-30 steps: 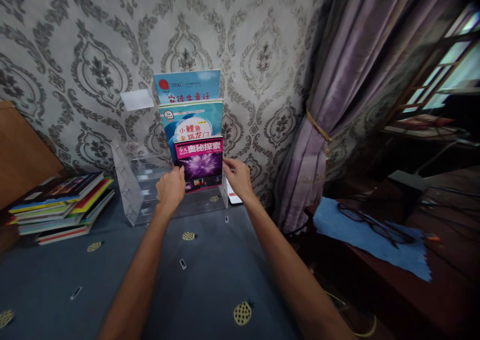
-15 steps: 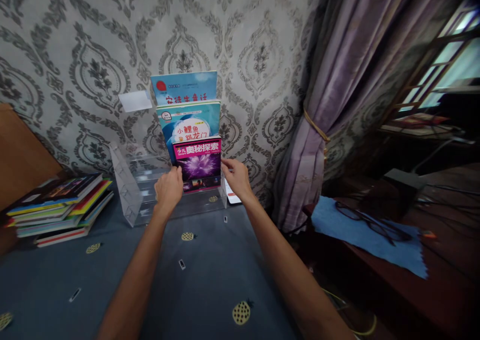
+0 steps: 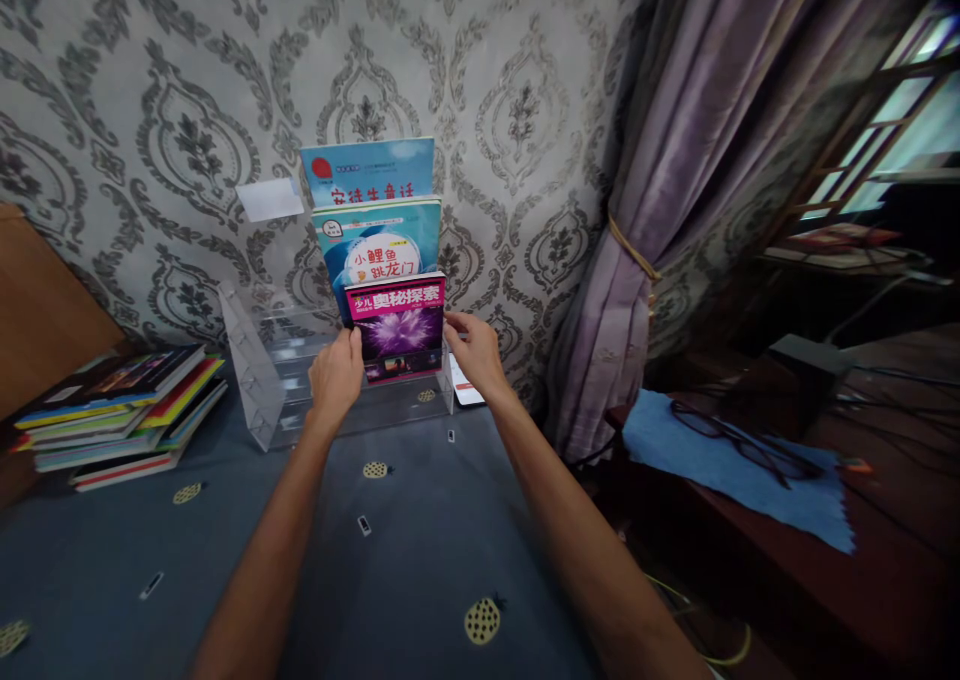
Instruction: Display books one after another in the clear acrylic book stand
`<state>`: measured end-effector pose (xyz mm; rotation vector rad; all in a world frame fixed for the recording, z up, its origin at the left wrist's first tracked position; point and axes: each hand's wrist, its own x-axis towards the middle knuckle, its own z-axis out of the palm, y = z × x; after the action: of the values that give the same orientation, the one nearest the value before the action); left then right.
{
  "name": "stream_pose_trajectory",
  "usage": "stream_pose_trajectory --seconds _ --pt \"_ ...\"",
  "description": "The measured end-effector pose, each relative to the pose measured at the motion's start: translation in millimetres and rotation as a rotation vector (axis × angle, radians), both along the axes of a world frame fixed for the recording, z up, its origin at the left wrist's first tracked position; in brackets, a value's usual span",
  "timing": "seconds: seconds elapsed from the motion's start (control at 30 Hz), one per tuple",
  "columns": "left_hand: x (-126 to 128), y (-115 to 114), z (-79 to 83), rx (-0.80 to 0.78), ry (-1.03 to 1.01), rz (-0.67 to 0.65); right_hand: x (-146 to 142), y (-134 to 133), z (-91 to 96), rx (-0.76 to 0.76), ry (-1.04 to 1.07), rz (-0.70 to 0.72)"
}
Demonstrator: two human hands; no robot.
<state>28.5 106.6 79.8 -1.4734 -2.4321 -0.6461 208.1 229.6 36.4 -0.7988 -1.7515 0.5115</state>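
Note:
Between my two hands stands a purple and pink book (image 3: 401,330), upright at the front of a clear acrylic book rack (image 3: 300,355). My left hand (image 3: 337,373) is closed on its left edge. On the opposite edge, my right hand (image 3: 474,352) pinches with thumb and fingers. Behind it, in higher tiers of the rack, stand a teal book (image 3: 379,225) and a light-blue book (image 3: 367,165). Their lower parts are hidden by what is in front. A phone (image 3: 466,385) with a lit screen lies partly hidden beside the rack's right end.
A stack of books (image 3: 127,410) lies left of the rack, by a brown cardboard panel (image 3: 49,310). A patterned wall rises behind. To the right hang a tied purple curtain (image 3: 600,360) and a side table bearing a blue cloth (image 3: 675,460) with eyeglasses (image 3: 739,445).
The purple book looks slightly larger and a touch nearer, its right edge shifted a little right. Both hands stay on its sides; the view has moved slightly.

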Motion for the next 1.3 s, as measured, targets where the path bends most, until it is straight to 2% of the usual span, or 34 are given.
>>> stream_pose_trajectory --seconds 0.13,0.33,0.73,1.3 --pt "-6.5 3.6 -4.8 0.044 -0.045 -0.066 -2.1 0.9 -2.7 0.023 -0.012 0.044" --pt "-11.6 7.7 -8.5 0.083 -0.079 -0.115 -1.7 0.5 0.9 -0.029 0.06 0.136" --pt "-8.2 2.2 -6.5 0.055 -0.094 -0.104 -4.7 7.3 -2.5 -0.064 0.121 0.098" --pt "-6.0 -5.6 -10.5 0.074 -0.064 -0.117 1.5 -0.2 8.2 -0.064 0.086 0.075"
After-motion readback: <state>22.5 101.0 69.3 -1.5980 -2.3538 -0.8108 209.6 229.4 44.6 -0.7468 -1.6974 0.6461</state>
